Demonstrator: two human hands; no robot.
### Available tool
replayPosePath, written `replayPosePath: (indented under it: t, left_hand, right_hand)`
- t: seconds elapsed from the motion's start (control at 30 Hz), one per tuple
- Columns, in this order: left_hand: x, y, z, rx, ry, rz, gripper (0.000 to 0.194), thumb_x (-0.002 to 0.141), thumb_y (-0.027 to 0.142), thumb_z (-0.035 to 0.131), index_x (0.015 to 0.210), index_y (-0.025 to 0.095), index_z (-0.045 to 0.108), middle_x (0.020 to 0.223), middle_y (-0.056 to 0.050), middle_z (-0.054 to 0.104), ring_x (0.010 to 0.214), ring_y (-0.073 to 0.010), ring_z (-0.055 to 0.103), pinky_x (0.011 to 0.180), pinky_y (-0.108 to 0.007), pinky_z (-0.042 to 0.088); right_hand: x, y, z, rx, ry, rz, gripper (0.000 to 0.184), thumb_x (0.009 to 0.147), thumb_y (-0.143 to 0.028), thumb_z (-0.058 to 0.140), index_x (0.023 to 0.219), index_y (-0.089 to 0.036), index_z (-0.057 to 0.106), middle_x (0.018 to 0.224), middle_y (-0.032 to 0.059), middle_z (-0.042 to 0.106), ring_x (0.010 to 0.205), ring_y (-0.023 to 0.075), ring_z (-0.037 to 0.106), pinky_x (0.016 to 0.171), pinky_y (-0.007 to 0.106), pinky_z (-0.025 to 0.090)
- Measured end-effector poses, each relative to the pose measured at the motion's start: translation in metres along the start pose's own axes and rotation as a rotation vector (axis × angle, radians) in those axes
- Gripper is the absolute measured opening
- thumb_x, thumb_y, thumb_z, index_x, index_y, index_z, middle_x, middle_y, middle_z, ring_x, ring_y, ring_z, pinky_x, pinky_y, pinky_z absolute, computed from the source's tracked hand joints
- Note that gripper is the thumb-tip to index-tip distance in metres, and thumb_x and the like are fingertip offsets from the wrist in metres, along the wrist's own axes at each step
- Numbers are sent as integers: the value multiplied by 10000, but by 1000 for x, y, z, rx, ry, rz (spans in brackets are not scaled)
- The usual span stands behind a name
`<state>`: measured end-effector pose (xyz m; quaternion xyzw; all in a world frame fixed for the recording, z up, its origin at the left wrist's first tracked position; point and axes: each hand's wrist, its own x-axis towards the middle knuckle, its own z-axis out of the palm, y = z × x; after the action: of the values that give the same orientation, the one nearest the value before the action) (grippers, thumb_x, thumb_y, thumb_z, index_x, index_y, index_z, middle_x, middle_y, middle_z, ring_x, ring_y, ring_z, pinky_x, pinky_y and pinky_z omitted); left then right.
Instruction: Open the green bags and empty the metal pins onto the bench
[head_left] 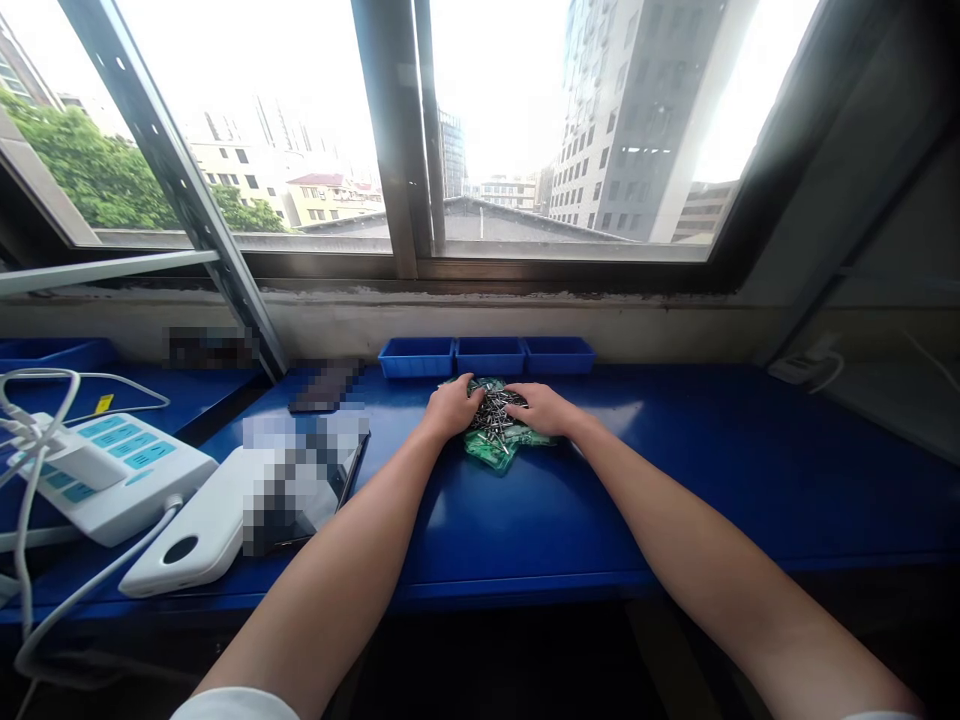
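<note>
A heap of small silvery metal pins or screws [495,410] lies on top of green plastic packets [491,455] on the blue tabletop [510,530]. My left hand [453,406] rests against the heap's left side, with its fingers apart and partly hidden by the pile. On the opposite side, my right hand [543,410] touches the edge of the pins with its fingers stretched out over them. Neither hand visibly grips a piece. The single pieces are too small to tell their exact kind.
Three blue bins [490,357] stand in a row behind the heap, below the window. To the left lie a white power bank [191,520], a power strip [112,470] with cables, a tablet-like device [358,462] and a dark flat object [324,387]. A metal upright [180,190] rises there.
</note>
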<state>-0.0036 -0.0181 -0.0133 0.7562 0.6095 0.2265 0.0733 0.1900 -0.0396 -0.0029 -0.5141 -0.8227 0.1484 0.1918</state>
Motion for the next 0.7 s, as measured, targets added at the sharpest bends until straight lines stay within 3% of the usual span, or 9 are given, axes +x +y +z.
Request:
replayPosePath:
  t: [0.1,0.23,0.43,0.57,0.7]
  left_hand:
    - [-1,0,2,-14,2,-4,555,885,464,310,1342,168,416,1258,-113,563,1147,-312,514,933,-386,391]
    - [1,-1,4,-42,4,24,509,903,455,263,1266,187,497,1231,-95,584,1149,-268,515,945,-343,381]
    - [2,-4,-1,37,57,6,630,838,620,293,1179,178,586,1341,-107,482,1275,-269,378,1047,-339,278]
    - [1,-10,-2,39,-49,1,818,730,736,378,1341,196,429,1453,-113,327,1353,-314,229,1076,-387,220]
    - [0,-13,0,21,-133,66,940,669,777,415,1377,162,359,1440,-131,346,1315,-313,311,1033,-352,286]
  right_hand:
    - [2,3,2,-18,41,-35,508,847,-382,468,1290,-134,490,1328,121,494,1223,260,451,1047,363,339]
    - [5,7,6,-36,73,-4,499,844,-422,467,1272,-168,510,1332,106,487,1257,267,401,1064,382,306]
    - [0,5,2,-31,17,137,843,720,-730,440,1378,-208,378,1487,115,242,1371,350,150,1097,508,160]
    - [-4,3,-2,-19,-71,182,985,639,-779,481,1434,-252,239,1527,91,90,1389,350,50,1091,548,113]
    - [-1,4,0,-6,-123,201,987,667,-779,443,1440,-203,229,1515,109,149,1388,321,113,1103,488,156]
